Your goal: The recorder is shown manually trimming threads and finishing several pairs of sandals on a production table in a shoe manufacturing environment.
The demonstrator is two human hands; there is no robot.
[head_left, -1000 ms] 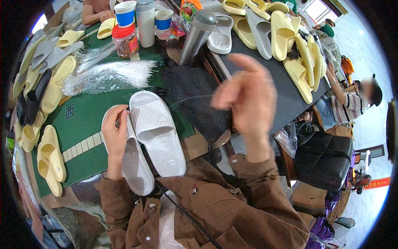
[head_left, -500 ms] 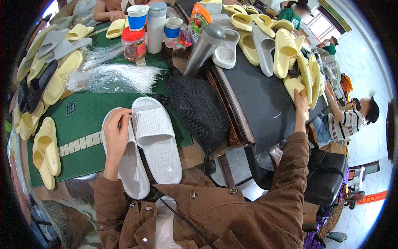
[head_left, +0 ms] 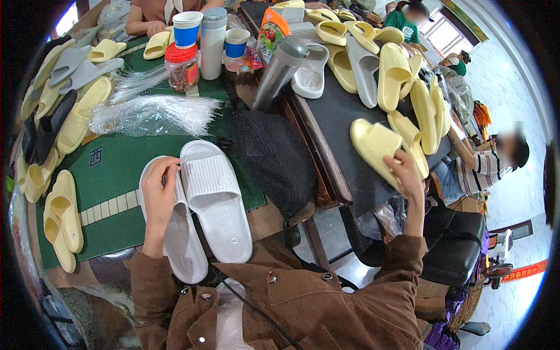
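A worker's right hand (head_left: 405, 178) takes hold of a yellow slipper (head_left: 374, 146) on the black table (head_left: 332, 131), right of the mesh bag (head_left: 273, 160), while the left hand (head_left: 158, 189) minds a white pair (head_left: 216, 201) just left of the bag. The right grip is narrow, thumb and fingers pinched on the slipper's side; whether the sole is clear of the tabletop cannot be told. The left fingertips meet in a pinch at the inner edge of one white strap; whether a thin strand is caught there too cannot be made out.

The step in hand looks like picking up the yellow slipper with the white pair steadied. The next move would seem to call for a secure hold and a lift away from the neighbouring slippers (head_left: 406, 137), farther right of the bag.

The black table's edge runs along the bag's right side, a lip to clear on any leftward path. Between that edge and the slipper lies bare tabletop. Beyond the bag, a leaning flask (head_left: 281, 70) narrows the way. Left of the bag, past the white pair, the green mat (head_left: 119, 166) offers open room.
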